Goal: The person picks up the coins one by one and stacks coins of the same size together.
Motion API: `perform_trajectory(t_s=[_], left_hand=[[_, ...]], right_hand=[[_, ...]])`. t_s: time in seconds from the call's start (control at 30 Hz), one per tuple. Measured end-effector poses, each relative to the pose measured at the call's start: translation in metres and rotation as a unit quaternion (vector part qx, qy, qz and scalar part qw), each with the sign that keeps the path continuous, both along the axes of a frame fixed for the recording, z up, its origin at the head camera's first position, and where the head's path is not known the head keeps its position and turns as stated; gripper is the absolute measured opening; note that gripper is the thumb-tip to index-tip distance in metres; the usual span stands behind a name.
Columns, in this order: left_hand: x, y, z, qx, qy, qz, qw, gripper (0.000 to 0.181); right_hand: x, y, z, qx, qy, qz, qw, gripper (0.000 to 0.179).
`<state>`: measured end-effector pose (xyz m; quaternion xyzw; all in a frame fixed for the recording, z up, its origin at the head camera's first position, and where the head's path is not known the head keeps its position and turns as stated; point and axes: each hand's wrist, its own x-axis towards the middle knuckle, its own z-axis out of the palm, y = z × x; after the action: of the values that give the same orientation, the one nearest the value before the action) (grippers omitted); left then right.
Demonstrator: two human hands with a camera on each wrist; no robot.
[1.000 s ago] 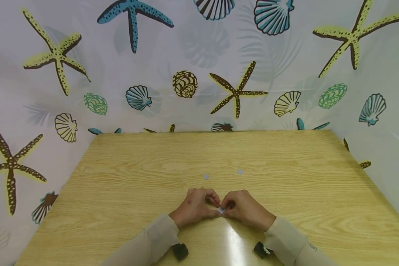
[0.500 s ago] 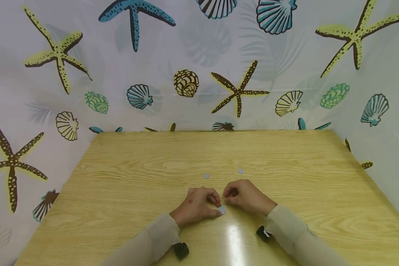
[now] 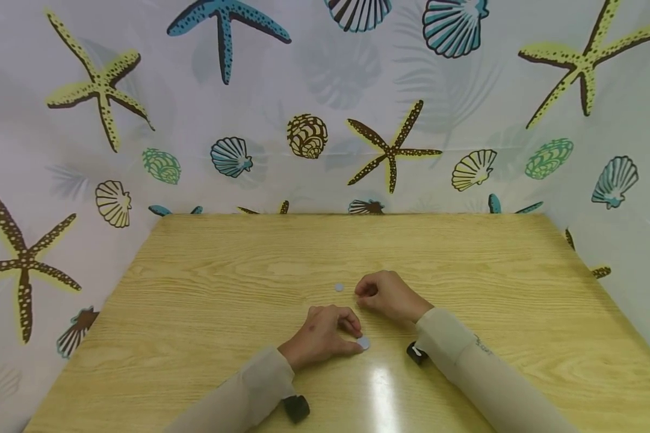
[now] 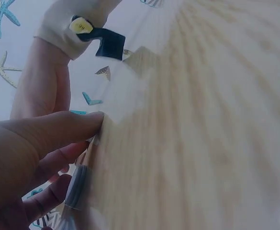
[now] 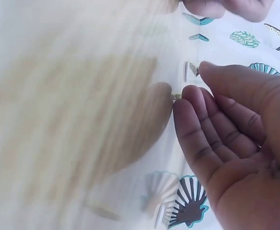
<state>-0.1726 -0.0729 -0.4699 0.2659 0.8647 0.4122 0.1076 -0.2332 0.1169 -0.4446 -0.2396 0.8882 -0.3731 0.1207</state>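
Observation:
A small pale grey disc [image 3: 363, 343] lies on the wooden table [image 3: 238, 252], with the thumb and index fingertips of my left hand [image 3: 327, 332] at its left edge, pinching it. Grey layered edges [image 4: 76, 187] show beside a fingertip in the left wrist view. Farther from me, my right hand [image 3: 390, 296] hovers over the table, fingers curved. A gap separates its thumb [image 5: 226, 79] from the fingertips in the right wrist view, and nothing is visibly held. Just left of that hand lies a smaller pale disc [image 3: 339, 288].
White fabric [image 3: 325, 72] printed with starfish and shells stands behind the table and along both sides. Black straps sit under both cuffs, such as the right one [image 3: 417, 353]. A bright reflection crosses the tabletop in front.
My right hand has left the disc beside my left hand and moved away from me. The second small disc at the right is now hidden behind it. My left hand stays in place.

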Motion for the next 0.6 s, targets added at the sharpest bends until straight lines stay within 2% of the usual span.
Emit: perform_trajectory(t_s=[0.23, 0.5, 0.6], left_hand=[[0.000, 0.000, 0.001, -0.002, -0.001, 0.003, 1.0000, 0.023], [0.000, 0.000, 0.002, 0.000, 0.000, 0.007, 1.0000, 0.023], [0.000, 0.000, 0.002, 0.002, -0.001, 0.004, 1.0000, 0.023]], right_hand=[[-0.014, -0.012, 0.001, -0.007, 0.004, 0.010, 0.9999, 0.013], [-0.025, -0.020, -0.002, -0.010, 0.031, 0.034, 0.9989, 0.015], [-0.030, -0.022, -0.004, -0.011, 0.027, 0.042, 0.9987, 0.017]])
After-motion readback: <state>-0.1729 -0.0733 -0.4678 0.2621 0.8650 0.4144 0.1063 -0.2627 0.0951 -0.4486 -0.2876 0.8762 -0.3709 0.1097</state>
